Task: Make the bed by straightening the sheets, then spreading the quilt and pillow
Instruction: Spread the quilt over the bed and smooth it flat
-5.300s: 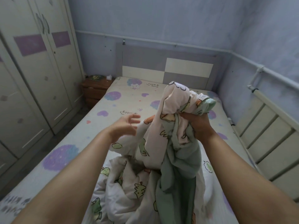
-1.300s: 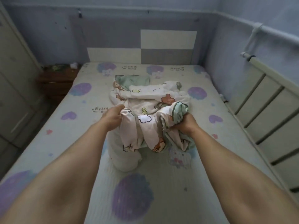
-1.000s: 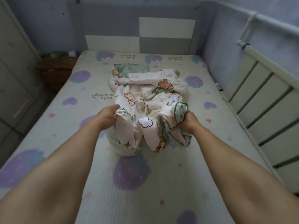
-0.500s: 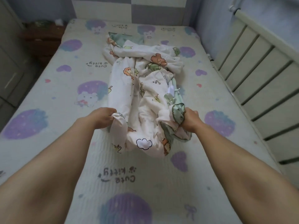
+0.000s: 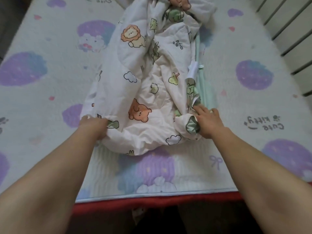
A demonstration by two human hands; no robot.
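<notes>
The cartoon-animal quilt (image 5: 148,92) lies bunched lengthwise down the middle of the strawberry-print sheet (image 5: 50,48) — the left hand (image 5: 94,127) clutches its near left corner, the right hand (image 5: 208,123) rests on the green-lined right corner, fingers stretched forward, though whether it grips cannot be told.

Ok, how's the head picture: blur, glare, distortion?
Head view: soft, even light, no glare; motion blur smears the far end of the quilt and the slats at right; the wide lens slightly bows the near edge of the sheet; below the bed's foot it is dark.
</notes>
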